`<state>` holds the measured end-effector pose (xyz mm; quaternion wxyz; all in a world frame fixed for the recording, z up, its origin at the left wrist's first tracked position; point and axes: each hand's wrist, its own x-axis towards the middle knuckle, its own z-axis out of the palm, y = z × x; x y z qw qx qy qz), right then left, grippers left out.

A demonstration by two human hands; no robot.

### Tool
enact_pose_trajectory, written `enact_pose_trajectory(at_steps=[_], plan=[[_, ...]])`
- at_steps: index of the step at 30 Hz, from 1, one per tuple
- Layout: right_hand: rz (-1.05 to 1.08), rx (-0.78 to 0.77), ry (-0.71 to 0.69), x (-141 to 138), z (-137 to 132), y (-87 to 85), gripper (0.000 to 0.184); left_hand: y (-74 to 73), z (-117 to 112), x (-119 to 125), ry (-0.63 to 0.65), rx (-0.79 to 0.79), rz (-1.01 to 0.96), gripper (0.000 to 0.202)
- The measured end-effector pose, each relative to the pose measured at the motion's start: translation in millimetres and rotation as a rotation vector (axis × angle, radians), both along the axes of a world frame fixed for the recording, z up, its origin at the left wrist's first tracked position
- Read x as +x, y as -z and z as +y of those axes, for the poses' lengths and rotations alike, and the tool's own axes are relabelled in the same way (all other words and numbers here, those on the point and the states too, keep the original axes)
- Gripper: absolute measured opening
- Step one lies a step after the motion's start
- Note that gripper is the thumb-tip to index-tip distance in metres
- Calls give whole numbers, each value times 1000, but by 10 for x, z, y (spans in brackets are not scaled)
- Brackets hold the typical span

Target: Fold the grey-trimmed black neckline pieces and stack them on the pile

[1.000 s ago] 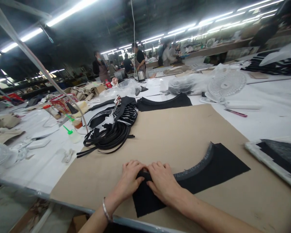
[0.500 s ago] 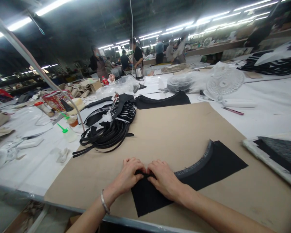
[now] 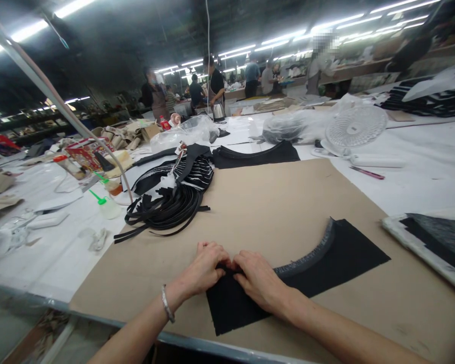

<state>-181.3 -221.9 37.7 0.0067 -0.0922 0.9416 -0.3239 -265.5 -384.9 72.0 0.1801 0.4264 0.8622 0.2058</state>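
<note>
A black fabric piece (image 3: 337, 260) with a curved grey trim strip (image 3: 311, 255) along its upper edge lies on a brown cardboard sheet (image 3: 280, 202). My left hand (image 3: 205, 268) and my right hand (image 3: 260, 280) rest side by side on the piece's left end. The fingers of both are curled and pinch the trimmed edge between them. A metal bracelet sits on my left wrist.
A coil of black strips (image 3: 167, 210) and striped fabric (image 3: 195, 172) lie beyond my hands. Glue bottles (image 3: 106, 205), a white fan (image 3: 354, 126), a pen (image 3: 366, 173) and plastic bags (image 3: 189, 132) sit further off. Grey material (image 3: 436, 237) lies at right. Several people stand in the background.
My hands have stayed on the fabric's left end, their fingers drawing slightly closer together on the trim. The view shifted a little.
</note>
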Motion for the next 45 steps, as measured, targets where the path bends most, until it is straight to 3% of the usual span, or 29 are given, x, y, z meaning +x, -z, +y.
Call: enact_pose_trajectory(at_steps=[6, 12, 17, 23, 30, 34, 38, 45], plan=[[-14, -5, 9, -15, 40, -43, 11, 12, -21, 13, 6, 10, 38, 20], [30, -7, -30, 36, 49, 19, 12, 53, -47, 33, 28, 32, 112, 24], [196, 192, -129, 141, 57, 97, 17, 180, -146, 108, 53, 80, 223, 25], [357, 400, -223, 201, 62, 161, 19, 395, -338, 233, 158, 134, 536, 26], [448, 514, -258, 248, 62, 104, 26, 377, -341, 376, 144, 171, 614, 29], [359, 476, -244, 211, 63, -3, 18, 258, -317, 342, -50, 244, 509, 30], [231, 322, -172, 148, 13, -96, 10, 205, -365, 268, -248, 248, 417, 29], [155, 208, -109, 43, -139, -64, 19, 280, -430, 267, -204, 168, 370, 39]])
